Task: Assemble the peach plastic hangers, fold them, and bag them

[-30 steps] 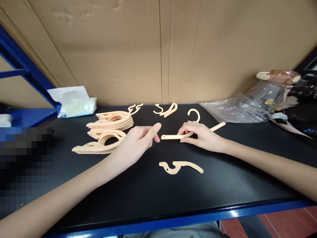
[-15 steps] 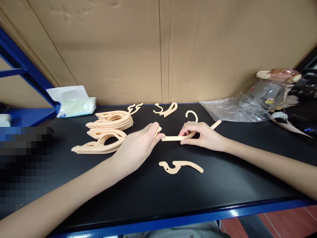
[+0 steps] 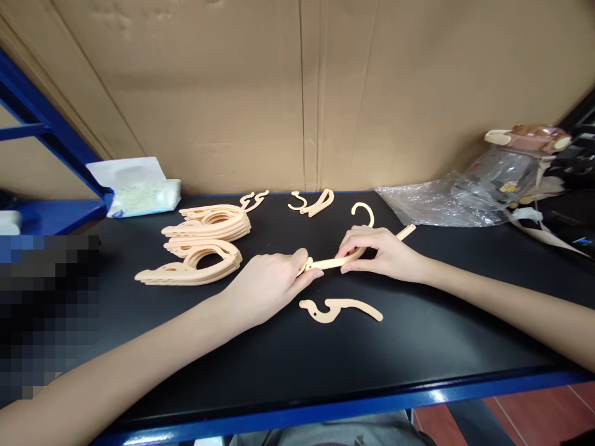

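Note:
A peach plastic hanger [image 3: 360, 238] with a hook on top lies across the middle of the black table [image 3: 279, 359]. My right hand [image 3: 381, 254] is closed on its middle, just below the hook. My left hand [image 3: 269, 285] pinches the left end of the same hanger's arm. A loose curved hanger part [image 3: 339, 310] rests on the table just in front of both hands, untouched.
A stack of peach hangers [image 3: 199, 244] sits to the left. Small hanger pieces [image 3: 313, 203] lie near the cardboard back wall. A tissue pack [image 3: 139, 186] is far left; crumpled clear plastic [image 3: 441, 207] and a bottle [image 3: 520, 167] are at the right. The table's front edge is blue.
My left hand has moved right, from open and apart, onto the hanger arm's left end and closed on it. My right hand has stayed on the hanger.

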Tool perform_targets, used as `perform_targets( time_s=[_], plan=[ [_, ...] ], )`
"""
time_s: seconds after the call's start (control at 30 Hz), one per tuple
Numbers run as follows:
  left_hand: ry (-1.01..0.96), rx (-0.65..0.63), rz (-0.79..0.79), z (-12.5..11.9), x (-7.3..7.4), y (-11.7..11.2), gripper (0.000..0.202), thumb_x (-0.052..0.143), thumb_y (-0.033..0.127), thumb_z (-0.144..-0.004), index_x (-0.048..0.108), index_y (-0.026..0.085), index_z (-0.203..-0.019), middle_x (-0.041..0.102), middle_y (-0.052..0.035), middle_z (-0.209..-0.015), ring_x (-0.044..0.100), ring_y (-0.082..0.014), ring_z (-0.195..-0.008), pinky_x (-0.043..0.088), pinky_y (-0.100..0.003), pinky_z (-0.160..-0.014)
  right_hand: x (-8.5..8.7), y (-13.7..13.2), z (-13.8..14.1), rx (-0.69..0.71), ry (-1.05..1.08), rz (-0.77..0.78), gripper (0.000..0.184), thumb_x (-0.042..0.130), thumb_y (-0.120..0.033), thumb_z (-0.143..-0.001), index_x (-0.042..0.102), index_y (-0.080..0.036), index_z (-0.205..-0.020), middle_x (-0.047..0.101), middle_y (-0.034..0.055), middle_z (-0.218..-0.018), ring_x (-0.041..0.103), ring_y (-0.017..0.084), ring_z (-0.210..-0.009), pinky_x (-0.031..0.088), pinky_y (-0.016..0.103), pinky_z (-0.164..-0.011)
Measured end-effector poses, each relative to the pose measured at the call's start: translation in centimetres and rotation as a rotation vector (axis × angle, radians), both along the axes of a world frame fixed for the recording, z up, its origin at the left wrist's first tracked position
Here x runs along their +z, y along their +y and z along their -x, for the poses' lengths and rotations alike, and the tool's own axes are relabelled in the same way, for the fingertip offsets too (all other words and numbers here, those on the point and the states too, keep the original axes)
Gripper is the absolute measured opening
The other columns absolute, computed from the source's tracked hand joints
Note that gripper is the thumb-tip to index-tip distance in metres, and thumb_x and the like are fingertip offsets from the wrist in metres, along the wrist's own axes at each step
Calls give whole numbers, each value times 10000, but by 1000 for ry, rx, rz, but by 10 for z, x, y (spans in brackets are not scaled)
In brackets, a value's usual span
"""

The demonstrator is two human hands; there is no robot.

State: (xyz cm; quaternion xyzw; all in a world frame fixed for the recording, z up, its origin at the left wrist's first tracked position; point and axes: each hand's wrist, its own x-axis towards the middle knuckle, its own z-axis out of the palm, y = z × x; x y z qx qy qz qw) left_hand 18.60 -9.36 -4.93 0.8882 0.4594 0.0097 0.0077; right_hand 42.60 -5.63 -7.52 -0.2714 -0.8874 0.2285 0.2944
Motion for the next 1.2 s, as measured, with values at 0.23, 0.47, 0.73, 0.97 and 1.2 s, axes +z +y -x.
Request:
perform_targets(
  time_s=[0.23,0.47,0.73,0.97,1.2],
  plan=[
    [70,-21,-38,1,-2,1,364,306,454,-1004,505,186,-859,671,-28,-690,651,-229,-578,232,-266,-449,1,0,1,-10,-20,9,170,671,-365,-846,662,-195,-854,670,28,-822,578,170,-783,447,340,-748],
    [160,-4,-91,-1,0,1,417,293,458,-1006,560,169,-869,682,-50,-672,666,-234,-569,229,-268,-431,1,0,1,-7,-23,19,164,668,-354,-850,660,-191,-866,667,29,-817,570,168,-774,447,341,-745],
    [200,-19,-162,-2,1,-2,472,297,472,-1000,605,149,-847,690,-72,-671,666,-229,-560,225,-256,-426,-2,2,-1,19,-16,22,177,655,-372,-858,670,-198,-889,664,29,-832,573,164,-763,450,345,-743],
    [196,-42,-243,-1,0,-6,513,286,458,-1003,628,144,-784,656,-77,-601,648,-219,-516,167,-277,-424,-1,1,-1,24,-26,45,184,649,-381,-861,676,-203,-902,670,25,-828,578,162,-758,452,350,-757],
    [179,-81,-291,0,-1,-6,519,294,448,-1001,634,147,-748,655,-79,-588,638,-248,-495,136,-285,-422,1,0,0,27,-31,72,197,642,-395,-864,674,-203,-894,675,29,-829,582,167,-768,455,359,-769]
  ],
)
